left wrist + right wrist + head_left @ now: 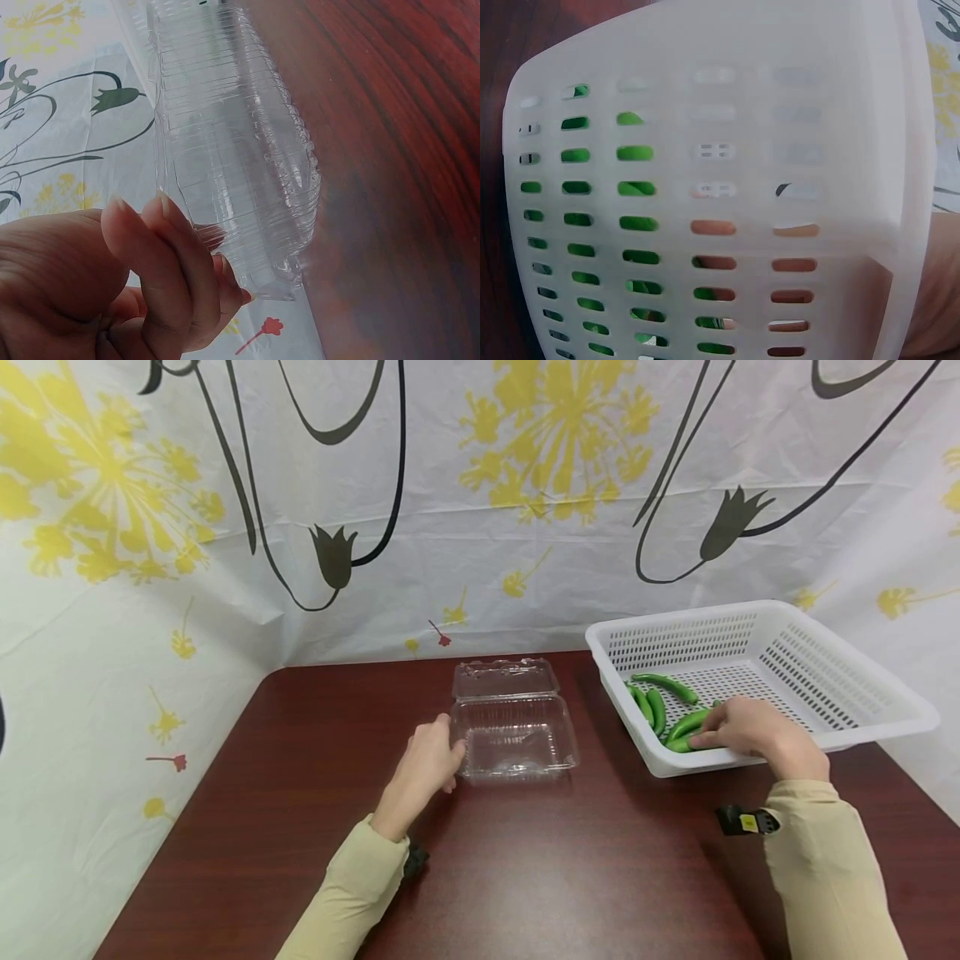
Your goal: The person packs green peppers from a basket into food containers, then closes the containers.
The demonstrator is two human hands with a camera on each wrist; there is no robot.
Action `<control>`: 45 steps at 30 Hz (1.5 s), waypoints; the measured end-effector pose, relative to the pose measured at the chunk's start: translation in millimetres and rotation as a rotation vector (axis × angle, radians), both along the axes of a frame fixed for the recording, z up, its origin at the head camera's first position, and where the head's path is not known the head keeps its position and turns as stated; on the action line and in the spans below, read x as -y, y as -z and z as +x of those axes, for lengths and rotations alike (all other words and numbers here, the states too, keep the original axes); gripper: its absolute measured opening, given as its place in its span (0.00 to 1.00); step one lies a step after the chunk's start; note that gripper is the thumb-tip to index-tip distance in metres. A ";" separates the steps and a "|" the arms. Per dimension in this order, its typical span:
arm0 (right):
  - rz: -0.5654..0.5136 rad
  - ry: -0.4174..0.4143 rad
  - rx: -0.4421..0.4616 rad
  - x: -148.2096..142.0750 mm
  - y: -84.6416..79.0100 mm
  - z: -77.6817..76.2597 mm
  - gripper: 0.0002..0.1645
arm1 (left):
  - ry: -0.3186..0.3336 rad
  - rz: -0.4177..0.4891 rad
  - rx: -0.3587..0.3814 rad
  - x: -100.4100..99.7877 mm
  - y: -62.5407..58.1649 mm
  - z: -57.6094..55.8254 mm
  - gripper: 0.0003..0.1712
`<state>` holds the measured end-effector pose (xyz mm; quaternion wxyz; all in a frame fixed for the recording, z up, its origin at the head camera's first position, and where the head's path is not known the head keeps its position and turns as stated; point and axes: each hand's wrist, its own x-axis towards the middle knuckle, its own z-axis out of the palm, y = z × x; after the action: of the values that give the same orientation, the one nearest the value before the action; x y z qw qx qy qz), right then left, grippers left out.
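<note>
A clear plastic clamshell box (517, 768) stands on the table with its lid (506, 678) folded back toward the wall. My left hand (429, 756) grips the box's left edge; the left wrist view shows its curled fingers (176, 255) along the rim. Over the front left corner of a white perforated basket (885, 720), my right hand (761, 735) reaches in and pinches a green chili pepper (678, 745). Several other green peppers (667, 685) lie close by on the basket floor. In the right wrist view the basket wall (840, 150) hides most of that hand.
The dark red wooden table (337, 710) carries the box at the middle and the basket at the right. A white cloth (420, 577) with yellow and grey flowers hangs behind and at both sides. Small black devices (738, 821) sit at both wrists.
</note>
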<state>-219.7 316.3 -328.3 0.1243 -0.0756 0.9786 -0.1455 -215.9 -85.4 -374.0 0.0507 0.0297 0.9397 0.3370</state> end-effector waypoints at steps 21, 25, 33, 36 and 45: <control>-0.045 -0.017 -0.173 -4.7 -2.7 4.4 0.12 | 0.010 -0.006 -0.019 -0.8 0.4 -0.1 0.31; -0.036 -0.020 -0.203 -6.2 -4.0 4.5 0.13 | 0.008 -0.006 -0.017 -0.6 0.9 -0.6 0.31; -0.038 -0.001 -0.220 -5.4 -7.3 4.4 0.12 | 0.011 0.000 -0.018 -0.2 0.7 -0.1 0.31; -0.029 -0.001 -0.234 -5.7 -7.7 4.7 0.11 | 0.011 0.001 -0.021 0.0 0.5 0.1 0.31; -0.036 -0.016 -0.315 -3.6 -10.4 5.3 0.09 | 0.014 0.005 -0.024 0.6 0.7 0.5 0.31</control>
<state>-214.4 319.9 -317.9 -0.0308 -0.1075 0.9826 -0.1484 -215.4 -86.1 -374.7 0.0414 0.0404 0.9391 0.3387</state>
